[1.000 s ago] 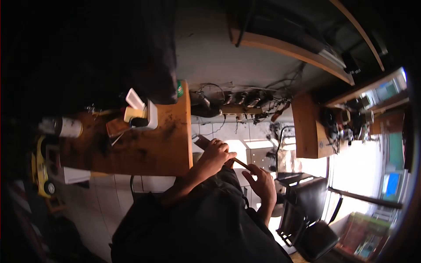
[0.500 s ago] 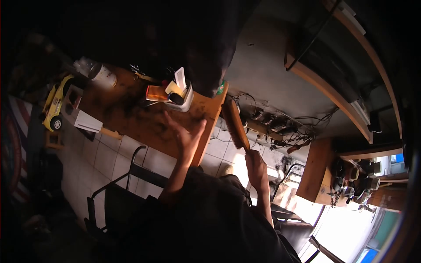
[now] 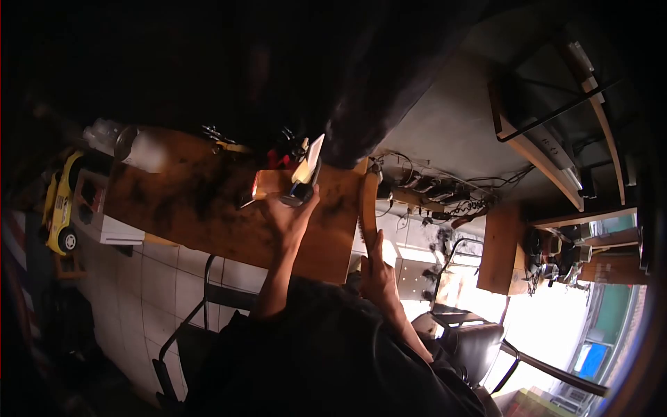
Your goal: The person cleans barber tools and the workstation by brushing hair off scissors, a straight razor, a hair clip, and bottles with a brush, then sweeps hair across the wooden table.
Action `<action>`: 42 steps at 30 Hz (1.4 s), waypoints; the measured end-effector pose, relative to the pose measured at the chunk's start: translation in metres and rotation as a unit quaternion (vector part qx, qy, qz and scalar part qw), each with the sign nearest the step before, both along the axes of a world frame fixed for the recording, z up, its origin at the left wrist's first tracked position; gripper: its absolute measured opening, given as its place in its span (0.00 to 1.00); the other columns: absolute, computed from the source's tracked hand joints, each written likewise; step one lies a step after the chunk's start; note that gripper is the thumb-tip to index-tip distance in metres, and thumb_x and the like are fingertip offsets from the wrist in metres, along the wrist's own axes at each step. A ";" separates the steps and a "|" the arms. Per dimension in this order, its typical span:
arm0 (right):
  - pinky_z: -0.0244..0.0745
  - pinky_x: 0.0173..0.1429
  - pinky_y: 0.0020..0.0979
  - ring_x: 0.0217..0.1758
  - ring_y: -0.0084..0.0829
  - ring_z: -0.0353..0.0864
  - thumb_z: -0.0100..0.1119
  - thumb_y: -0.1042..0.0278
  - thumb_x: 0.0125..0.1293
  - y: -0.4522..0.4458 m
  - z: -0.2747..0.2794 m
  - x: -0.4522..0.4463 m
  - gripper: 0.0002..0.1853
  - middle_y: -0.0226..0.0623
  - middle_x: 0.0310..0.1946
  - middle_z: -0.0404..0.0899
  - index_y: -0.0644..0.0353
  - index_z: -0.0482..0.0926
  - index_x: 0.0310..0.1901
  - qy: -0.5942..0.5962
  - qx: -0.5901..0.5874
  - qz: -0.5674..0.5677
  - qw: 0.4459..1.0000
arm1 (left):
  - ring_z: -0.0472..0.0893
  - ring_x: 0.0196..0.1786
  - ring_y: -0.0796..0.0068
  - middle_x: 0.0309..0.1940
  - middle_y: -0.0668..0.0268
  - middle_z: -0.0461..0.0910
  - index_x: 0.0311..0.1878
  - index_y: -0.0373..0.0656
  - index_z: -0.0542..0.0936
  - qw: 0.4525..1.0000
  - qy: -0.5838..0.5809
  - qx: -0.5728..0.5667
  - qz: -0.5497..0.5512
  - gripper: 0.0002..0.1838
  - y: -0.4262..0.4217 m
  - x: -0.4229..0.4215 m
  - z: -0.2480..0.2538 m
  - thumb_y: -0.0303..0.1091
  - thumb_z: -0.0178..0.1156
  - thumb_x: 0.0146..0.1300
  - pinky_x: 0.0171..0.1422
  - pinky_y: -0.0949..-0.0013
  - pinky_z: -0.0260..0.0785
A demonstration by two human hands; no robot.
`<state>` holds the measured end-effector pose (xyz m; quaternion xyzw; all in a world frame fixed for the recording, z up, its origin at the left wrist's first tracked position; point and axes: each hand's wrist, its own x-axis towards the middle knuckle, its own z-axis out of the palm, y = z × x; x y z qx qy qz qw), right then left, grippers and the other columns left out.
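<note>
My right hand [image 3: 379, 281] is closed round the handle of a long wooden brush [image 3: 369, 205], its dark bristles facing left, beside the right end of the wooden table. My left hand [image 3: 290, 219] has its thumb and fingers round the near side of a small container [image 3: 316, 174] on the table. Inside or against that container are an orange-brown box-like item [image 3: 271, 182], a pale yellow piece [image 3: 303, 169] and a white flat piece [image 3: 316, 147]. My hand hides much of the container, and I cannot tell whether it is lifted.
Dark smudges mark the wooden table [image 3: 187, 201]. A white bucket [image 3: 144, 151] stands at its far left, near a yellow toy car [image 3: 64, 205]. Cables [image 3: 431, 186] run along the wall at right. A black-framed chair [image 3: 229, 295] stands close on the left; shelves [image 3: 538, 156] hang upper right.
My left hand has moved up from above the table and closed on the container. The brush has turned more upright in my right hand. The whole view has shifted.
</note>
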<state>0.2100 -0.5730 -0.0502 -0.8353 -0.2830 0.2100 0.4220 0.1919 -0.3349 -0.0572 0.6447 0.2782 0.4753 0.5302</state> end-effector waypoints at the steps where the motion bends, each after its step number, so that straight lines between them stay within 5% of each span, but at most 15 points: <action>1: 0.75 0.26 0.48 0.23 0.53 0.80 0.49 0.77 0.67 0.005 -0.005 -0.005 0.40 0.58 0.26 0.79 0.66 0.38 0.75 -0.039 -0.006 0.023 0.999 | 0.79 0.56 0.70 0.54 0.59 0.79 0.53 0.34 0.78 0.999 0.033 -0.029 -0.019 0.30 0.000 -0.010 0.002 0.24 0.75 0.43 0.61 0.66 0.73; 4: 0.74 0.27 0.51 0.24 0.59 0.79 0.49 0.77 0.66 0.025 -0.004 -0.018 0.40 0.64 0.30 0.79 0.73 0.38 0.73 -0.095 -0.001 0.052 0.994 | 0.81 0.41 0.78 0.38 0.66 0.83 0.44 0.32 0.81 0.997 0.033 -0.070 0.006 0.17 -0.011 -0.036 0.034 0.23 0.74 0.51 0.48 0.72 0.75; 5: 0.75 0.28 0.50 0.26 0.58 0.80 0.49 0.77 0.66 0.031 -0.004 -0.020 0.39 0.63 0.31 0.79 0.72 0.41 0.74 -0.079 -0.011 0.053 0.995 | 0.82 0.44 0.76 0.41 0.64 0.84 0.47 0.31 0.81 0.995 0.079 -0.063 -0.002 0.18 -0.011 -0.049 0.030 0.20 0.72 0.51 0.52 0.70 0.76; 8: 0.75 0.30 0.49 0.29 0.56 0.82 0.51 0.77 0.67 0.051 -0.003 -0.019 0.37 0.62 0.33 0.81 0.68 0.47 0.74 -0.062 0.006 0.077 0.995 | 0.83 0.31 0.78 0.33 0.65 0.85 0.37 0.32 0.83 0.993 0.021 -0.118 0.023 0.12 -0.021 -0.065 0.061 0.23 0.75 0.50 0.36 0.76 0.76; 13: 0.74 0.30 0.50 0.30 0.56 0.82 0.54 0.76 0.66 0.070 0.013 -0.009 0.37 0.60 0.29 0.80 0.59 0.51 0.75 -0.101 0.056 0.127 0.985 | 0.82 0.31 0.79 0.31 0.66 0.84 0.37 0.35 0.82 0.993 0.037 0.029 0.112 0.15 -0.017 -0.084 0.078 0.26 0.78 0.49 0.38 0.75 0.77; 22: 0.75 0.30 0.49 0.28 0.54 0.80 0.51 0.76 0.62 0.023 0.007 0.045 0.35 0.51 0.28 0.80 0.52 0.57 0.73 -0.218 -0.097 0.111 0.965 | 0.83 0.34 0.75 0.35 0.63 0.82 0.40 0.32 0.78 0.987 0.025 -0.010 0.161 0.22 -0.027 -0.096 0.085 0.25 0.79 0.45 0.39 0.72 0.80; 29: 0.77 0.32 0.49 0.31 0.53 0.81 0.54 0.77 0.60 0.059 -0.012 0.058 0.32 0.52 0.28 0.79 0.50 0.65 0.68 -0.180 0.058 0.257 0.948 | 0.82 0.33 0.74 0.35 0.61 0.81 0.42 0.30 0.77 0.983 0.031 -0.007 0.182 0.25 -0.032 -0.099 0.087 0.28 0.81 0.43 0.39 0.72 0.80; 30: 0.78 0.32 0.50 0.31 0.53 0.82 0.56 0.76 0.60 0.068 -0.009 0.054 0.30 0.52 0.27 0.80 0.49 0.68 0.65 -0.222 0.192 0.240 0.926 | 0.82 0.34 0.73 0.35 0.61 0.81 0.43 0.30 0.77 0.983 0.034 -0.001 0.182 0.26 -0.033 -0.100 0.087 0.29 0.81 0.43 0.40 0.72 0.80; 36: 0.75 0.33 0.47 0.29 0.53 0.81 0.59 0.74 0.61 0.059 0.006 0.063 0.32 0.52 0.27 0.80 0.51 0.68 0.68 -0.148 0.095 0.195 0.965 | 0.82 0.41 0.73 0.42 0.60 0.80 0.48 0.31 0.75 0.977 0.058 0.025 0.203 0.32 -0.037 -0.098 0.083 0.32 0.82 0.43 0.46 0.71 0.78; 42: 0.77 0.32 0.50 0.29 0.55 0.81 0.58 0.73 0.60 0.084 0.000 0.086 0.33 0.52 0.29 0.81 0.46 0.66 0.69 -0.231 0.077 0.185 0.952 | 0.81 0.41 0.73 0.42 0.61 0.80 0.49 0.31 0.75 0.981 0.059 0.034 0.184 0.33 -0.041 -0.094 0.086 0.33 0.82 0.41 0.48 0.71 0.77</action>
